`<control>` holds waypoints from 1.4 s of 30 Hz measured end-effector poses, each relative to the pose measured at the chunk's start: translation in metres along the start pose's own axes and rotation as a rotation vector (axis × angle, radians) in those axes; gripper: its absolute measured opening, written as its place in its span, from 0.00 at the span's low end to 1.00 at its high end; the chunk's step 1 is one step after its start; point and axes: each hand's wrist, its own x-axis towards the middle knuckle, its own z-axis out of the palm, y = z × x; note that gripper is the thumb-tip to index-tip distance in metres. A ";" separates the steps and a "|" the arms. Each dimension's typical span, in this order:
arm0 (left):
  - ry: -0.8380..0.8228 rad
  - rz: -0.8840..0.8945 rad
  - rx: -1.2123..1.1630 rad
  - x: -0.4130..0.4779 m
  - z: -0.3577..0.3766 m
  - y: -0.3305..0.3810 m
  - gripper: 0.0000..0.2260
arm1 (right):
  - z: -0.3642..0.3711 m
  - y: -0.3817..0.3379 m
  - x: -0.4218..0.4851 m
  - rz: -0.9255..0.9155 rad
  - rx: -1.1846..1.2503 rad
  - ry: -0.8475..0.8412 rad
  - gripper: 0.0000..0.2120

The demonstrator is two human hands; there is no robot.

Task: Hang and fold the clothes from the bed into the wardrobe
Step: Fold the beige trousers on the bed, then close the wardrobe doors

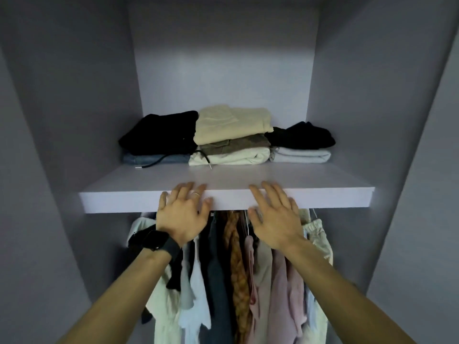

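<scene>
Folded clothes lie at the back of the wardrobe shelf (323, 197): a black piece (159, 132) on a blue one at the left, a beige stack (231, 125) in the middle, a black piece on a pale grey one (301, 156) at the right. My left hand (182, 217), with a ring and a black watch, and my right hand (275, 219) are raised in front of the shelf's front edge, fingers straight and spread, holding nothing. Under the shelf hang several garments (236, 281).
The wardrobe's lilac side walls (62, 145) stand close on both sides. The front half of the shelf is bare board. A black drawstring (154, 163) trails from the left stack. The hanging rail is hidden behind the shelf edge.
</scene>
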 end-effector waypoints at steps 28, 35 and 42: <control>0.244 -0.455 -0.227 -0.418 -0.101 -0.138 0.14 | 0.046 -0.270 -0.299 -0.324 0.700 -0.363 0.23; 0.707 -0.502 -0.541 -0.445 -0.163 -0.161 0.12 | 0.037 -0.352 -0.315 -0.426 0.855 -0.425 0.31; 0.527 -0.570 -0.883 -0.433 -0.179 -0.193 0.19 | 0.038 -0.394 -0.314 -0.453 0.866 -0.425 0.42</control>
